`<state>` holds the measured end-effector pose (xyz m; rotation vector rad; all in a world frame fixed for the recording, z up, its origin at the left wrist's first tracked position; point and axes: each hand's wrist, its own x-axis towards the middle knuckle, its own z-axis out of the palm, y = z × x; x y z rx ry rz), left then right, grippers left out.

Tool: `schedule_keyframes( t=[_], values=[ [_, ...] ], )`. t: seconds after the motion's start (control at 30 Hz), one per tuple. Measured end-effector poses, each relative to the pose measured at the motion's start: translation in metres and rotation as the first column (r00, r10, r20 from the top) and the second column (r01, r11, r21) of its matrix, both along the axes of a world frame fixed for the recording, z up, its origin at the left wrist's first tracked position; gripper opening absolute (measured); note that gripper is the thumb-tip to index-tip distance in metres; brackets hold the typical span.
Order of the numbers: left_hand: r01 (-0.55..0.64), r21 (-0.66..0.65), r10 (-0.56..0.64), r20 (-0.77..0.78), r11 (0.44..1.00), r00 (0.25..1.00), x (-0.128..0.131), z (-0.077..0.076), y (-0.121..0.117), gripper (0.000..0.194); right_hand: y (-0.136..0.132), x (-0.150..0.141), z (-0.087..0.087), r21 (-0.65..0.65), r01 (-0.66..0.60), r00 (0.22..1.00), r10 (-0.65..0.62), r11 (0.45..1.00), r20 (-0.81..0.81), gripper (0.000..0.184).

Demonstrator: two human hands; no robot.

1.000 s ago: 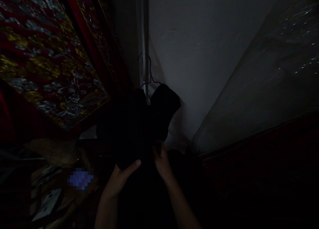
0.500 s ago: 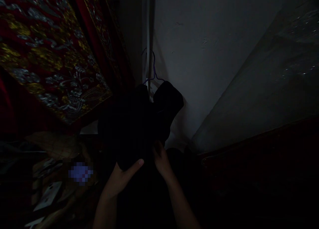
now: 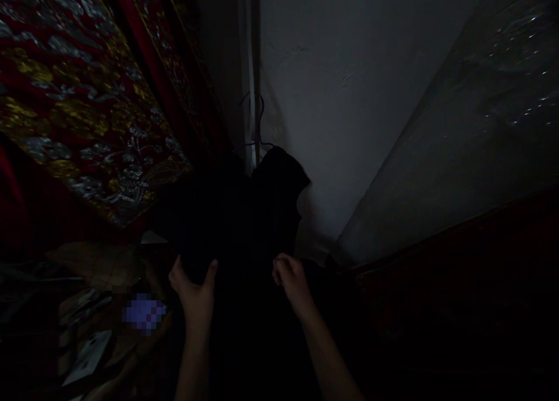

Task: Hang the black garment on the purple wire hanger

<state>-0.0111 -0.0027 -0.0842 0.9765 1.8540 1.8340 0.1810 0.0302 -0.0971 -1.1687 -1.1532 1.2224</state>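
Observation:
A black garment (image 3: 244, 215) hangs on a thin wire hanger (image 3: 257, 121) in a dim corner, against a pale wall. My left hand (image 3: 194, 290) grips the garment's lower left part, thumb and fingers closed round the cloth. My right hand (image 3: 292, 279) pinches the cloth at the garment's lower right, fingers curled. The two hands are apart, with the dark cloth spread between them. The garment's lower part is lost in the dark.
A red cloth with gold and silver embroidery (image 3: 87, 110) hangs at the left. Papers and cards (image 3: 87, 354) lie on a cluttered surface at the lower left. A grey slanted panel (image 3: 458, 145) and a dark red wooden edge (image 3: 437, 255) stand at the right.
My left hand has moved left and taken a new hold lower left on the garment. My right hand has shifted slightly right. The cloth is now spread wider between them.

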Motion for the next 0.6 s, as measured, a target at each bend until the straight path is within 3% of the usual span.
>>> schedule_keyframes(
  t=[0.07,0.1,0.17,0.27,0.33,0.4,0.5,0.6],
  values=[
    [-0.104,0.069,0.115,-0.196,0.992,0.974,0.006,-0.008,-0.002,0.074,-0.001,-0.002,0.001,-0.026,-0.052,0.998,0.053,0.998,0.025,0.025],
    [-0.081,0.090,0.102,-0.264,0.993,0.959,0.012,-0.011,-0.005,0.067,-0.001,-0.004,0.002,-0.037,-0.089,0.995,0.091,0.995,0.035,0.026],
    [0.141,0.070,-0.110,-0.329,0.988,0.938,0.030,-0.015,-0.009,0.047,-0.004,-0.008,0.003,-0.050,-0.157,0.986,0.159,0.986,0.040,0.028],
    [0.477,-0.009,-0.462,-0.266,0.879,0.846,0.053,-0.019,-0.009,0.028,-0.010,-0.013,0.004,-0.043,-0.222,0.974,0.224,0.974,0.034,0.030],
    [0.522,-0.011,-0.515,-0.181,0.853,0.838,0.063,-0.020,-0.005,0.022,-0.015,-0.014,0.005,-0.028,-0.240,0.969,0.242,0.970,0.046,0.031],
    [0.489,-0.012,-0.485,-0.146,0.872,0.862,0.068,-0.018,0.000,0.012,-0.015,-0.013,0.010,-0.017,-0.238,0.970,0.239,0.971,0.053,0.031],
    [0.477,0.010,-0.468,-0.178,0.879,0.866,0.076,-0.019,0.006,0.009,0.004,-0.010,0.041,-0.009,-0.138,0.989,0.138,0.990,-0.044,0.031],
    [0.511,0.010,-0.499,-0.201,0.859,0.843,0.086,-0.030,0.011,0.008,0.044,-0.006,0.102,0.090,0.042,0.983,-0.025,0.995,-0.182,0.028]
  ],
)
